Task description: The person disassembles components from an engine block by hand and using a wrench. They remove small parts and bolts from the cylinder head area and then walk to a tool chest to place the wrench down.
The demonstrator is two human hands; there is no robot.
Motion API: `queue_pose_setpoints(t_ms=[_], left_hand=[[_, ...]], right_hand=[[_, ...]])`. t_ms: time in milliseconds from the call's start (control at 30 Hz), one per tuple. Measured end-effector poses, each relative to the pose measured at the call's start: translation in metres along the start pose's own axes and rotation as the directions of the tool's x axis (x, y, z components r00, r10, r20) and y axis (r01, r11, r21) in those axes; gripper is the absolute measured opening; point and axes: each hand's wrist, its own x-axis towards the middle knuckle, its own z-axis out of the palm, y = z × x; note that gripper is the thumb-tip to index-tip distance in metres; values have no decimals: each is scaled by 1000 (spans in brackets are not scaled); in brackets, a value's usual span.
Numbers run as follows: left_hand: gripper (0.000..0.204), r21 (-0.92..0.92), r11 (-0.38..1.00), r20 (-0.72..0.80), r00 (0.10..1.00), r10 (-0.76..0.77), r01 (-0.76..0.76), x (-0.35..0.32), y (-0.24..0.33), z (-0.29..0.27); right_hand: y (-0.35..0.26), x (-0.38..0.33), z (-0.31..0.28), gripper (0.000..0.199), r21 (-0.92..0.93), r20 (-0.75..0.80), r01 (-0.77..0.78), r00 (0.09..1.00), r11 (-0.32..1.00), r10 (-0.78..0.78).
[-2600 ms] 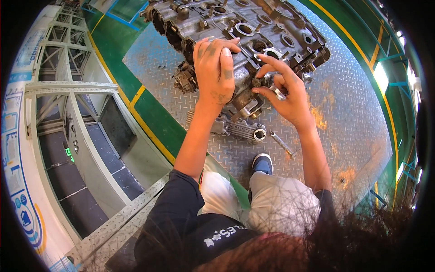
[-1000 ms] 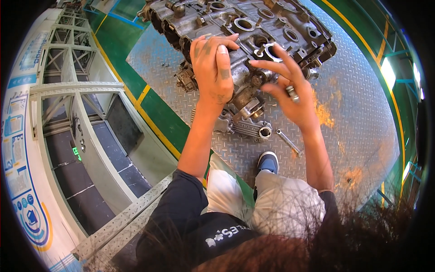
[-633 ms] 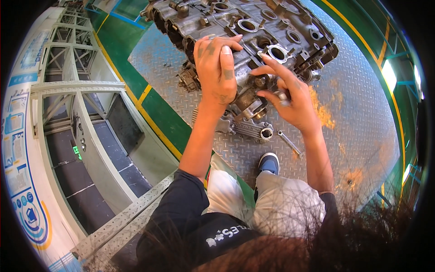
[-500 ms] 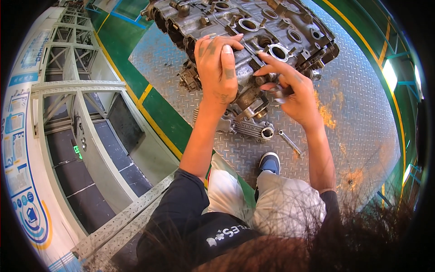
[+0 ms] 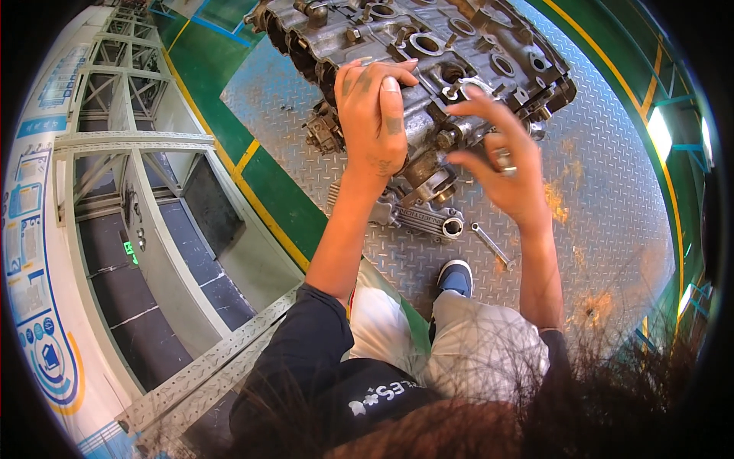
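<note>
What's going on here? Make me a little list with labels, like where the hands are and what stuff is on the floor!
Place: metal tread-plate floor with green and yellow stripes
Big thing: grey engine block, lying on the floor
Left hand: flat on the engine block's near edge
Right hand: fingers spread at the block, a small metal part by the fingers
On the floor: ribbed metal cover, wrench
Person: crouching, one blue shoe showing

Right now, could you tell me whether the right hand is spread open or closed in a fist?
Spread open: the right hand has its fingers fanned over the engine block.
</note>
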Motion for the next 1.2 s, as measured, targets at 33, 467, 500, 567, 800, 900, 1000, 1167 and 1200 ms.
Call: queue_pose_setpoints(t_ms=[33, 467, 500, 567, 800, 900, 1000, 1167, 1200], left_hand=[[36, 6, 1000, -4, 1000, -1, 1, 1, -1, -1], [36, 3, 1000, -9, 1000, 9, -9, -1, -3, 2], [36, -2, 1000, -13, 1000, 11, -11, -1, -3, 4], [36, -4, 1000, -17, 1000, 14, -14, 0, -3, 4], [37, -1, 1000, -14, 1000, 13, -13, -1, -3, 3], [36, -1, 1000, -10, 1000, 9, -9, -1, -3, 2], [36, -6, 1000, -10, 1000, 18, -18, 0, -2, 5], [35, -16, 999, -28, 999, 29, -29, 0, -3, 6], [35, -8, 1000, -19, 1000, 24, -25, 1, -2, 4]], right_hand=[[-1, 4, -2, 63, 0, 1, 0, 1000, 1000, 0], [15, 9, 7, 72, 177, -5, 8, 1000, 984, -7], [9, 6, 3, 74, 148, -17, -62, 998, 987, 65], [10, 1, 7, 73, 172, -14, -91, 995, 981, 95], [11, 12, -4, 59, 111, -5, 6, 1000, 994, -6], [-2, 8, -6, 59, 129, 66, -283, 959, 950, 277], [15, 11, 4, 65, -6, 32, 124, 992, 992, -124], [5, 11, -1, 64, 21, -32, 29, 999, 999, -29], [4, 9, 3, 64, 6, -55, 2, 998, 1000, -2]])
